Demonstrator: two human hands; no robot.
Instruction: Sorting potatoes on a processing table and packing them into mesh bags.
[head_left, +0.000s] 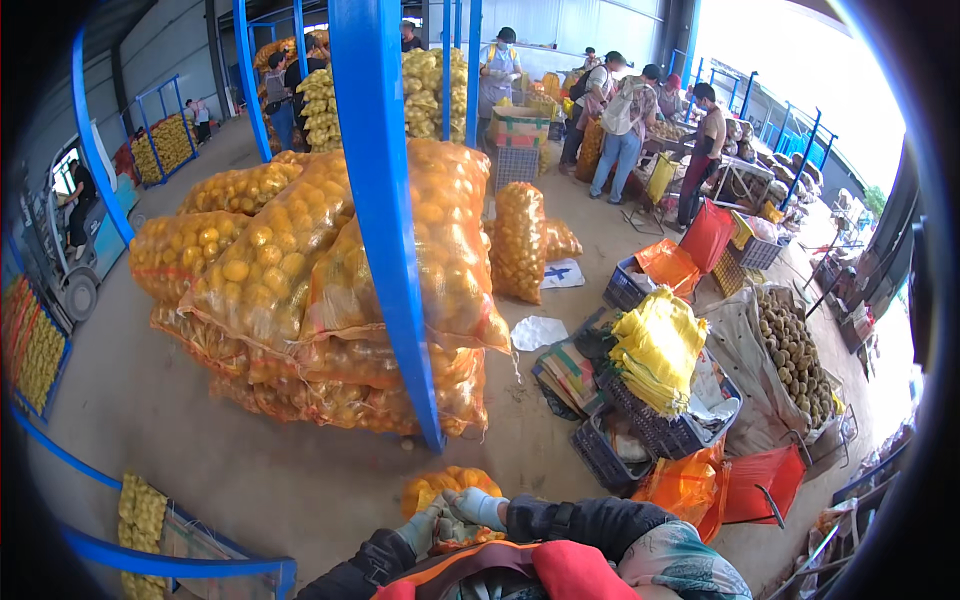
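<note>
Both my gloved hands meet low in front of me, at the top of an orange mesh sack (450, 482) of round yellowish produce. My left hand (427, 527) is on the near left side, and my right hand (478, 508) reaches in from the right, its fingers touching the left ones. The fingers look bunched on the sack's mesh, though the exact grip is small and partly hidden. Beyond the sack stands a blue metal post (382, 187), with large filled orange mesh sacks (262, 270) stacked around it.
Blue plastic crates (652, 420) with folded yellow mesh sacks (660, 345) stand at right, beside a heap of brown potatoes (795, 352) on a sheet. An upright filled sack (519, 240) stands ahead. A blue rail (180, 562) is at lower left. Several people work farther back; a forklift (97, 232) is far left.
</note>
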